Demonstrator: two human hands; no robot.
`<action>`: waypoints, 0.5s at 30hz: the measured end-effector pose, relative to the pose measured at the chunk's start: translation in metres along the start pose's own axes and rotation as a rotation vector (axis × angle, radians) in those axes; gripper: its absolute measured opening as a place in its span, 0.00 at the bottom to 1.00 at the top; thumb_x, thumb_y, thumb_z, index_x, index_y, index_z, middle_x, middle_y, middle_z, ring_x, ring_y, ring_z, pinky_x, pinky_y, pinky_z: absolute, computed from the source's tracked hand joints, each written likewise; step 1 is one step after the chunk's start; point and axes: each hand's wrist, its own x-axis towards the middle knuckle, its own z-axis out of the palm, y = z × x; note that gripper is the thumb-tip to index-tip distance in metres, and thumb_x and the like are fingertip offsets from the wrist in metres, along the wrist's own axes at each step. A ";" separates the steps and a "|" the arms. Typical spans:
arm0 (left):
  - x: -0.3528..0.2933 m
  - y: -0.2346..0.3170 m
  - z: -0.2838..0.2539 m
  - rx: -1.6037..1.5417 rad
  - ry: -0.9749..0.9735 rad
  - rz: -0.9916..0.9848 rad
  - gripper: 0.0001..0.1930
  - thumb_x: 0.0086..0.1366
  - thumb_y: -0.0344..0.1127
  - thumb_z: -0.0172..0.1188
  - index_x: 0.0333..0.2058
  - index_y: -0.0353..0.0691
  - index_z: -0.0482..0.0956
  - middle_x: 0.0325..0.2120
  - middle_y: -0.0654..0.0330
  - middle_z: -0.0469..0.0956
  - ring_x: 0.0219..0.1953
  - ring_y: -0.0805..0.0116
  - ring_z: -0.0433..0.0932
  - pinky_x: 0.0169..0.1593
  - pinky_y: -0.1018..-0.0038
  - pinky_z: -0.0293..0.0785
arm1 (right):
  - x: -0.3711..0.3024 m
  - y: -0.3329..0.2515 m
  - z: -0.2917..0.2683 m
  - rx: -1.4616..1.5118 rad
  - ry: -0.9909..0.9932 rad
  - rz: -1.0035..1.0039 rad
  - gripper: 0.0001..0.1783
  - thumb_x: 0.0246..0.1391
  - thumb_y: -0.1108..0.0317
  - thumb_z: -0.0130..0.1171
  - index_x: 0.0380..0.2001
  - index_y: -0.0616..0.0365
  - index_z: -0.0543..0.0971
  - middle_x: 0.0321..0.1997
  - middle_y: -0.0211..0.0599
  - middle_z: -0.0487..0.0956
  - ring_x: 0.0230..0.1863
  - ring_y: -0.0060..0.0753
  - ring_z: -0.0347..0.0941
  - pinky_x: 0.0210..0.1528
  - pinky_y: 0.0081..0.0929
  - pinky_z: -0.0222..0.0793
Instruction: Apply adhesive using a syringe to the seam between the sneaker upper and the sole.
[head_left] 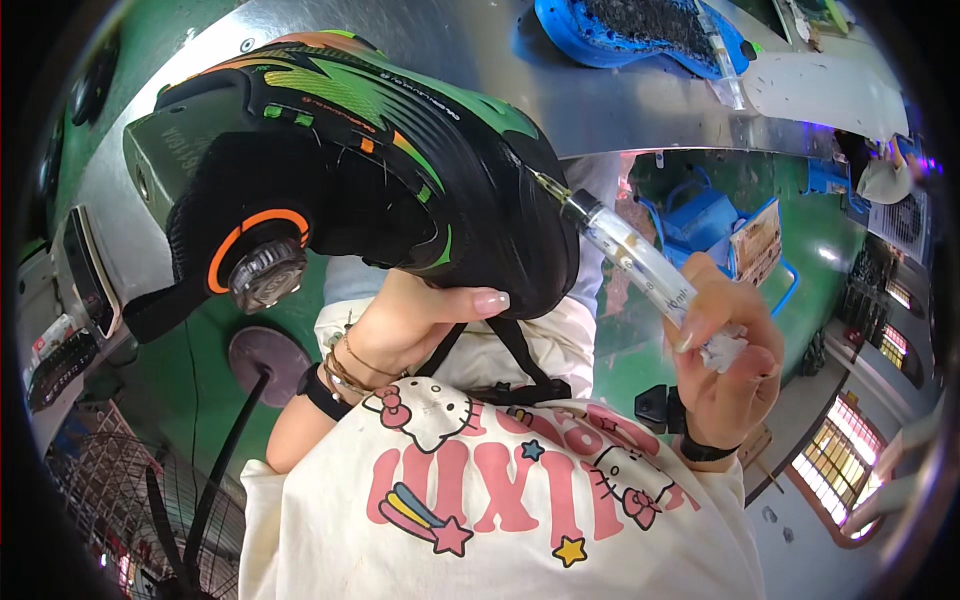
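A black shoe [470, 190] with green and orange markings lies tilted across my front, a grey-green shoe last [165, 160] showing at its heel. On its collar side is a round dial [265, 275] ringed in orange. My left hand [400, 320] grips the shoe from below near the toe, its thumb on the side and its other fingers hidden. In my right hand [725, 320] is a clear syringe [630, 250], its thin needle tip touching or very near the shoe's upper by the toe. A crumpled whitish piece [724, 348] shows between my right fingers.
A metal table [480, 70] spans the far side, bearing a blue tray [560, 45] with dark bristly material. Past its edge stand a blue stool [700, 220] and, at left, a wire-cage fan [120, 500]. A phone-like device [90, 270] rests at the left.
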 end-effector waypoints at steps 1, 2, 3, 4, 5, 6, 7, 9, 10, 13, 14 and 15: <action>0.001 0.001 -0.001 -0.004 0.000 -0.011 0.26 0.47 0.14 0.57 0.47 0.34 0.66 0.41 0.58 0.72 0.43 0.68 0.73 0.46 0.72 0.72 | -0.002 -0.003 0.001 -0.036 0.013 0.032 0.30 0.55 0.41 0.38 0.26 0.61 0.69 0.22 0.31 0.66 0.24 0.22 0.56 0.26 0.20 0.49; 0.000 0.001 -0.002 -0.007 0.008 -0.024 0.26 0.47 0.14 0.57 0.47 0.34 0.66 0.41 0.58 0.71 0.43 0.68 0.73 0.46 0.72 0.72 | -0.004 -0.006 0.002 -0.064 0.023 0.067 0.29 0.55 0.40 0.35 0.26 0.58 0.67 0.21 0.28 0.62 0.24 0.21 0.53 0.25 0.18 0.47; 0.000 0.001 -0.001 -0.016 0.004 -0.013 0.26 0.47 0.14 0.57 0.47 0.35 0.66 0.41 0.58 0.72 0.42 0.68 0.73 0.46 0.72 0.72 | -0.005 -0.007 0.002 -0.049 0.022 0.080 0.29 0.55 0.39 0.35 0.26 0.57 0.67 0.22 0.29 0.62 0.24 0.20 0.53 0.25 0.18 0.46; 0.000 0.000 -0.001 -0.025 0.000 -0.003 0.26 0.47 0.14 0.57 0.47 0.35 0.66 0.40 0.59 0.72 0.42 0.68 0.73 0.45 0.72 0.72 | -0.006 -0.008 0.002 -0.034 0.021 0.092 0.29 0.55 0.39 0.36 0.26 0.57 0.67 0.23 0.29 0.62 0.23 0.20 0.53 0.25 0.18 0.46; 0.001 -0.001 -0.001 -0.038 -0.015 0.016 0.26 0.47 0.14 0.57 0.47 0.36 0.67 0.40 0.59 0.72 0.41 0.68 0.73 0.45 0.73 0.72 | -0.007 -0.009 0.001 -0.019 0.020 0.104 0.28 0.55 0.39 0.36 0.27 0.56 0.67 0.23 0.30 0.62 0.23 0.20 0.53 0.25 0.17 0.46; 0.002 -0.002 -0.001 -0.029 -0.007 0.009 0.26 0.47 0.14 0.57 0.46 0.36 0.67 0.39 0.59 0.72 0.40 0.68 0.74 0.44 0.73 0.72 | -0.009 -0.011 0.001 -0.012 0.030 0.118 0.28 0.54 0.39 0.36 0.27 0.56 0.67 0.24 0.31 0.62 0.23 0.20 0.54 0.25 0.17 0.46; 0.004 -0.003 -0.001 -0.024 -0.011 0.009 0.25 0.46 0.14 0.57 0.46 0.36 0.67 0.38 0.60 0.73 0.39 0.69 0.74 0.43 0.74 0.73 | -0.012 -0.013 0.000 -0.005 0.041 0.133 0.28 0.54 0.39 0.36 0.27 0.55 0.67 0.24 0.31 0.62 0.23 0.20 0.54 0.25 0.17 0.47; 0.007 -0.003 -0.002 -0.016 -0.021 0.003 0.24 0.46 0.15 0.58 0.44 0.37 0.68 0.36 0.61 0.73 0.37 0.70 0.74 0.41 0.76 0.73 | -0.017 -0.015 -0.001 0.011 0.056 0.137 0.28 0.53 0.38 0.38 0.28 0.55 0.67 0.25 0.33 0.62 0.23 0.20 0.54 0.25 0.17 0.48; 0.009 -0.003 -0.004 -0.015 -0.027 -0.003 0.23 0.45 0.16 0.58 0.43 0.37 0.69 0.35 0.61 0.73 0.36 0.71 0.74 0.40 0.76 0.73 | -0.019 -0.015 -0.003 0.020 0.058 0.129 0.28 0.53 0.38 0.39 0.28 0.55 0.67 0.25 0.34 0.63 0.23 0.20 0.55 0.25 0.17 0.49; 0.016 -0.001 -0.007 -0.018 -0.076 -0.006 0.20 0.45 0.20 0.59 0.41 0.37 0.70 0.33 0.63 0.73 0.34 0.73 0.74 0.37 0.79 0.73 | -0.023 -0.012 -0.005 0.129 0.066 0.019 0.22 0.50 0.49 0.39 0.28 0.59 0.69 0.24 0.35 0.66 0.23 0.22 0.55 0.26 0.19 0.50; 0.019 0.001 -0.007 -0.016 -0.114 0.003 0.20 0.45 0.21 0.59 0.40 0.37 0.71 0.32 0.63 0.73 0.33 0.73 0.74 0.36 0.80 0.72 | -0.022 -0.009 -0.005 0.179 0.069 -0.033 0.20 0.49 0.55 0.38 0.28 0.61 0.70 0.22 0.35 0.68 0.23 0.23 0.56 0.27 0.21 0.51; 0.022 0.002 -0.006 -0.023 -0.108 0.013 0.23 0.44 0.24 0.61 0.43 0.38 0.69 0.36 0.62 0.72 0.38 0.72 0.72 0.42 0.77 0.69 | -0.022 -0.005 -0.005 0.227 0.071 -0.087 0.18 0.48 0.60 0.38 0.28 0.63 0.71 0.21 0.35 0.70 0.24 0.24 0.56 0.27 0.22 0.51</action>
